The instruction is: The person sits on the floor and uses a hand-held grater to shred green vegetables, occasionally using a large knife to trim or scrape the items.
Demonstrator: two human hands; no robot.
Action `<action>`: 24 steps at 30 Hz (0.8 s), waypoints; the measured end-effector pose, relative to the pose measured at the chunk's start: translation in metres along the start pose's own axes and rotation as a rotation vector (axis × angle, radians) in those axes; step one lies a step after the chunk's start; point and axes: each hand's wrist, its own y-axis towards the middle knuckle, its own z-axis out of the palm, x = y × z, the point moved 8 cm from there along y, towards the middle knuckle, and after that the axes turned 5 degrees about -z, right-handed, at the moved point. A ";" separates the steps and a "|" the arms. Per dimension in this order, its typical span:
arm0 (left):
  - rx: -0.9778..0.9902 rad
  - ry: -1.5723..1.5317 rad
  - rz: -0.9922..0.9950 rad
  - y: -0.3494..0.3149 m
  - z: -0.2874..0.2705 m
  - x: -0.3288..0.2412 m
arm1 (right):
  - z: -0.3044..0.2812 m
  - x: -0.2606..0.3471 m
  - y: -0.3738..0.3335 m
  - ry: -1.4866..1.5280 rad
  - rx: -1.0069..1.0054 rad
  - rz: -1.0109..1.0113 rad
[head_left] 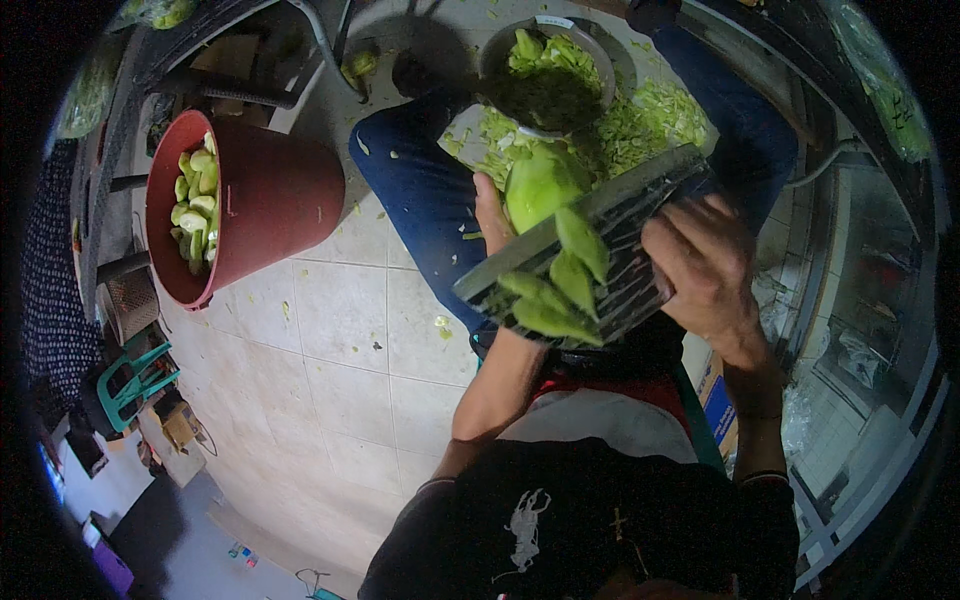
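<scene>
My right hand (702, 262) is closed on the right end of a wide, dark, cleaver-like blade (640, 215), which slants across the front of my lap. Several pale-green slices (573, 280) cling to its upper face. Just beyond the blade, my left hand (492, 212) holds a large, smooth, light-green fruit (540, 185); its thumb shows along the fruit's left side, while the blade hides the other fingers. Past the fruit, between my legs, stands a round metal bowl (603, 75) with green cut pieces (550, 52) inside.
Heaps of thin green shreds (665, 115) surround the bowl. To the left, a red bucket (270, 185) holds peeled pale-green pieces (198, 195). Scraps dot the tiled floor (340, 310). A green plastic stool (135, 385) lies farther left; a metal-framed glass case (850, 300) is at the right.
</scene>
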 end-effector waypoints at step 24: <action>-0.172 0.298 0.137 -0.014 0.019 -0.010 | 0.001 -0.053 -0.011 0.149 -0.008 0.356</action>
